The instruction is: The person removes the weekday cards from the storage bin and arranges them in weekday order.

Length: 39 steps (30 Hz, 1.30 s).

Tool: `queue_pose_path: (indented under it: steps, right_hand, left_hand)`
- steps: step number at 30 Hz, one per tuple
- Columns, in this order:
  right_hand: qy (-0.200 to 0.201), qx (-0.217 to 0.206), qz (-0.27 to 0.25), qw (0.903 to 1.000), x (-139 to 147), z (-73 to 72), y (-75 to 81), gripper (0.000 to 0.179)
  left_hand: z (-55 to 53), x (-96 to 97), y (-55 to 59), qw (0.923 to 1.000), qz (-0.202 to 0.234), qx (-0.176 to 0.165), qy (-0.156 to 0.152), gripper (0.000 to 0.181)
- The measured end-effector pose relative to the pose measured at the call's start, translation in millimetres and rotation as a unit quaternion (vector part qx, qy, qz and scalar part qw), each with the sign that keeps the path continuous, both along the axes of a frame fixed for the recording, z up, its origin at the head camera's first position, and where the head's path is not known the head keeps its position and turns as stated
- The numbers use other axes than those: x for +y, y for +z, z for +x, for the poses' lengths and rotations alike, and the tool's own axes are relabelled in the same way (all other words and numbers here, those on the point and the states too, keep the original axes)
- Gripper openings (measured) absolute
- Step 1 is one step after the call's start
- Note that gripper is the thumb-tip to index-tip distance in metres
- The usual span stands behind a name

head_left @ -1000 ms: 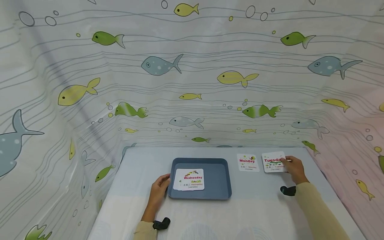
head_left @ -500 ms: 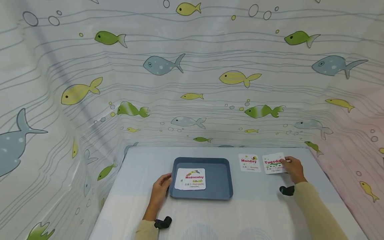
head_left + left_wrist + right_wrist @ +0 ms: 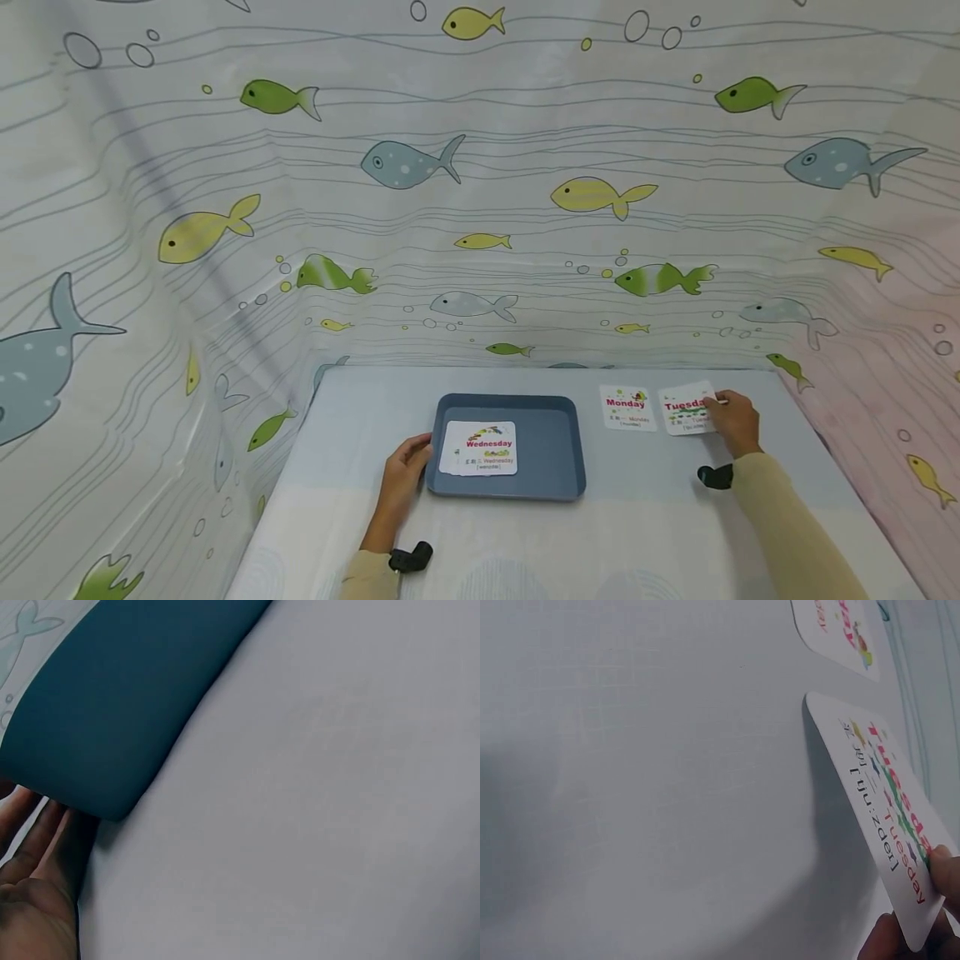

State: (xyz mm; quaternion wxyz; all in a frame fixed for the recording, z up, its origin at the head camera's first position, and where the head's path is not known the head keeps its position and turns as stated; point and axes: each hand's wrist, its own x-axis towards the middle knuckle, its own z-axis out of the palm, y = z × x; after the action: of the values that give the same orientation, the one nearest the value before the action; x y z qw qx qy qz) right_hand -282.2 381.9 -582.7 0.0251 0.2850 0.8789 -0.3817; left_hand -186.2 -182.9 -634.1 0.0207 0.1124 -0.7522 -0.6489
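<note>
At my distance, I have the right grip (image 3: 735, 421) pinching the Tuesday card (image 3: 681, 414) by its right edge. The card extends leftward from it, lettering sloping slightly up toward the grip, held end raised above the table (image 3: 517, 542). It's white, round-cornered, red-lettered, green-streaked. My left grip (image 3: 405, 471), fingers loosely extended, is at the tray (image 3: 551, 454).

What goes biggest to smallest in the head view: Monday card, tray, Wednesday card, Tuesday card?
1. Tray
2. Wednesday card
3. Monday card and Tuesday card: too alike to rank; the right hand covers part of Tuesday's.
</note>
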Motion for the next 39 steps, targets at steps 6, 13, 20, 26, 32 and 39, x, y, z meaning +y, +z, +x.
queue_pose_path:
  steps: [6, 13, 20, 26, 32, 39]
  right_hand:
    - [-0.004, -0.007, 0.016, 0.9998, -1.2, -1.5, -2.6, 0.049]
    - [0.001, -0.018, 0.056, 0.9983, -6.8, -2.0, -1.6, 0.047]
    - [0.009, -0.018, 0.062, 0.9979, -11.7, 0.8, 0.9, 0.047]
    - [0.016, -0.024, 0.071, 0.9971, -11.9, 1.0, -2.8, 0.048]
    - [0.026, -0.028, 0.07, 0.9969, -10.0, 1.0, -8.3, 0.048]
    - [0.018, -0.025, 0.073, 0.9969, -10.0, 1.0, -13.6, 0.048]
  left_hand:
    - [-0.2, -0.1, 2.2, 0.9999, 0.011, -0.013, 0.0, 0.035]
    - [0.2, 0.5, 4.2, 0.9997, 0.023, -0.012, 0.001, 0.036]
    - [-0.4, 0.3, 3.2, 0.9997, 0.019, -0.011, 0.009, 0.034]
    - [-1.3, -0.3, 0.9, 0.9999, 0.013, -0.01, 0.002, 0.037]
    - [-1.8, -0.9, -2.0, 0.9998, 0.011, -0.013, 0.006, 0.035]
    - [0.4, 1.9, 8.7, 0.9997, 0.016, -0.016, 0.001, 0.035]
